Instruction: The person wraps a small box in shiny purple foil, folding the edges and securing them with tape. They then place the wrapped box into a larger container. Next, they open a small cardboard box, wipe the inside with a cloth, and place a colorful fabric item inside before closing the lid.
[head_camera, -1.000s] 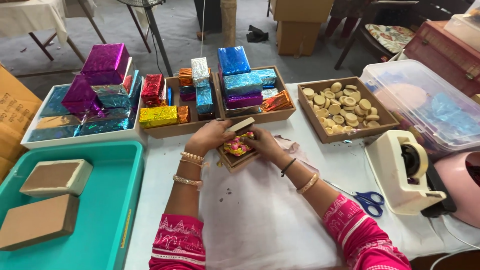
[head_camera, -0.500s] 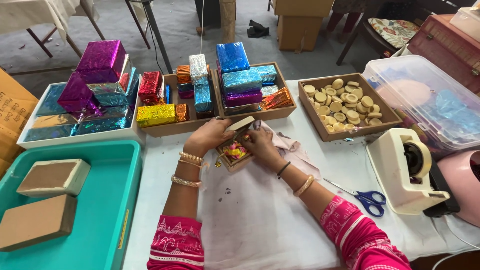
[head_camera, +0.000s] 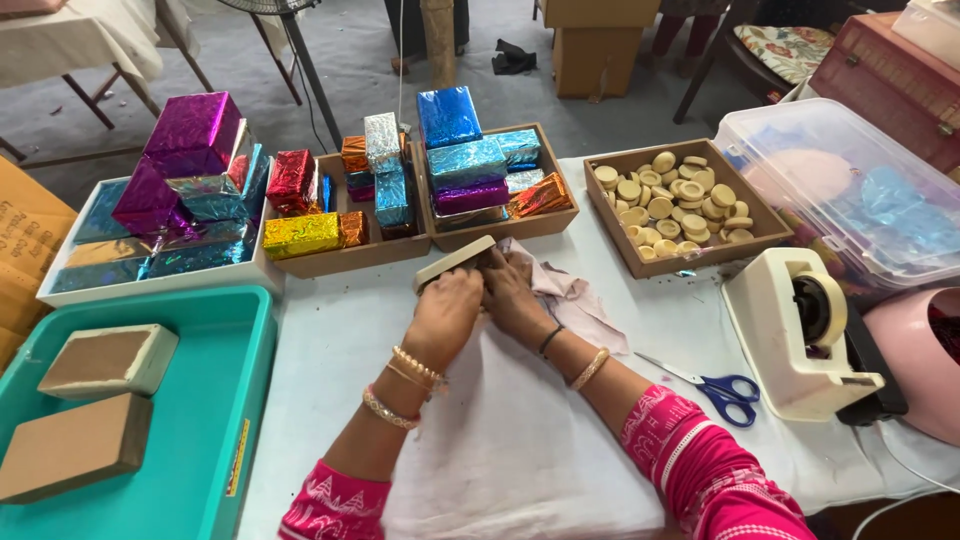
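left hand (head_camera: 445, 318): I see it at the middle of the bench, fingers curled down over a small box, knuckles up, bangles on the wrist.
right hand (head_camera: 512, 295): pressed in just beside the left one, fingers bent onto the same small box; dark band and a bangle on the wrist.
grip state: both hands closed on the small box, one from each side.
small box (head_camera: 455, 263): mid-bench, a little toward the far edge, mostly hidden under the fingers; only its pale flat lid edge shows, tilted up to the right.
tissue paper (head_camera: 570, 295): crumpled pale sheet, touching the right hand, lying toward the right.
white cloth (head_camera: 500, 440): spread on the bench between my forearms down to the near edge.
scissors (head_camera: 715, 385): blue handles, right of the right forearm, apart from it.
tape dispenser (head_camera: 800, 330): white, near the bench's right edge, just beside the scissors.
tray of round pieces (head_camera: 610, 225): far right of bench, brown tray with pale discs.
foil-wrapped boxes (head_camera: 470, 160): stacked in brown trays along the far edge.
teal tray (head_camera: 215, 400): left near corner, holds two plain brown boxes (head_camera: 105, 360).
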